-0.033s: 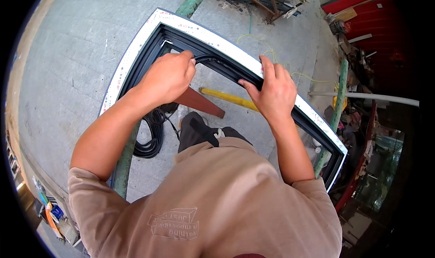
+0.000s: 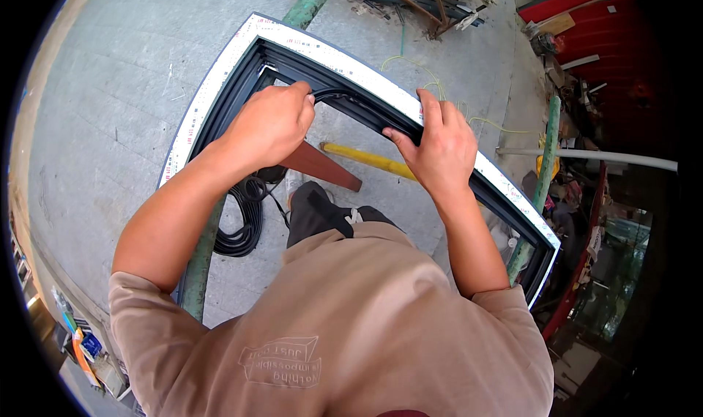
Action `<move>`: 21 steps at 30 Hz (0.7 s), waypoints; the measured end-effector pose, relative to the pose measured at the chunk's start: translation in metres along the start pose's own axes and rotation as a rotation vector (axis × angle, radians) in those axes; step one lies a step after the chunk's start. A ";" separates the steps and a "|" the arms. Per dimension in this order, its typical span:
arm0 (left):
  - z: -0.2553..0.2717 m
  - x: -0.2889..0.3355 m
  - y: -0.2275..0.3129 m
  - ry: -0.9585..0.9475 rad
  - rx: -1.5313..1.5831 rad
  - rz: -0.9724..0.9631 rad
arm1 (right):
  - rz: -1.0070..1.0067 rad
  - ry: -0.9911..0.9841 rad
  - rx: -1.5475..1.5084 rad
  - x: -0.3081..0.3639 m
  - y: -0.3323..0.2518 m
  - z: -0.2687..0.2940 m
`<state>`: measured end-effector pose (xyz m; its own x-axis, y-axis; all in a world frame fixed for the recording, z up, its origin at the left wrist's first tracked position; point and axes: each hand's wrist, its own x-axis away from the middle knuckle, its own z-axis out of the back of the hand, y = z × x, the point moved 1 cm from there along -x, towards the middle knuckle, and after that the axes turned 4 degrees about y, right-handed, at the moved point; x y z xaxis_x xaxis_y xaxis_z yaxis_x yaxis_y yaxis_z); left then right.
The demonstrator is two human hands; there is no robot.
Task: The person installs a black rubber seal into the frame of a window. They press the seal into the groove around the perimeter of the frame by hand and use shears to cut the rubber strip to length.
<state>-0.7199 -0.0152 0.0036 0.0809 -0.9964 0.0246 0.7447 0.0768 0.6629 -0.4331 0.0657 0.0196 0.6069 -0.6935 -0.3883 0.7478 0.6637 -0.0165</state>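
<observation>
A large window frame (image 2: 338, 65) with dark inner channels and a white printed protective film lies before me. My left hand (image 2: 272, 123) is closed near the frame's far-left corner, pinching a black rubber strip (image 2: 333, 93). From those fingers the strip arcs rightward to the inner channel of the far side. My right hand (image 2: 448, 147) grips that far side, fingers over the outer edge and thumb pressed on the inner edge by the strip. A loose coil of black strip (image 2: 240, 225) hangs or lies below my left forearm; the fingers of my left hand partly hide the pinched spot.
Green pipes (image 2: 311, 5) run under the frame on the left, with another green pipe (image 2: 546, 161) on the right. A yellow bar (image 2: 370, 159) and a reddish-brown tapered piece (image 2: 322, 166) show through the opening. Scrap metal (image 2: 417, 3) lies far off; clutter and a red panel (image 2: 622, 51) stand right.
</observation>
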 end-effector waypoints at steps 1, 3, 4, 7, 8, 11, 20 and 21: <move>0.000 -0.001 0.001 -0.011 -0.008 0.014 | 0.011 -0.009 -0.011 -0.003 -0.001 0.000; -0.003 -0.002 0.000 0.001 0.005 0.002 | 0.054 -0.022 -0.038 -0.013 -0.008 0.000; -0.003 -0.003 0.000 0.007 0.012 -0.006 | 0.091 -0.038 -0.073 -0.018 -0.012 0.001; -0.003 0.000 0.000 0.023 0.009 -0.025 | 0.086 -0.106 -0.144 -0.027 -0.014 0.003; -0.002 -0.001 -0.001 0.029 0.011 -0.027 | 0.077 -0.135 -0.177 -0.030 -0.013 0.002; -0.003 -0.001 -0.002 0.019 0.008 -0.023 | 0.033 -0.116 -0.171 -0.027 -0.016 0.002; -0.004 -0.001 -0.001 0.013 -0.022 -0.028 | -0.032 -0.070 -0.188 -0.028 -0.015 -0.001; -0.004 -0.001 -0.004 0.010 -0.025 -0.043 | -0.034 -0.065 -0.185 -0.028 -0.015 0.000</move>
<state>-0.7200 -0.0142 -0.0017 0.0550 -0.9984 -0.0111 0.7639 0.0349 0.6444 -0.4614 0.0748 0.0309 0.6029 -0.7289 -0.3245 0.7095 0.6758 -0.1999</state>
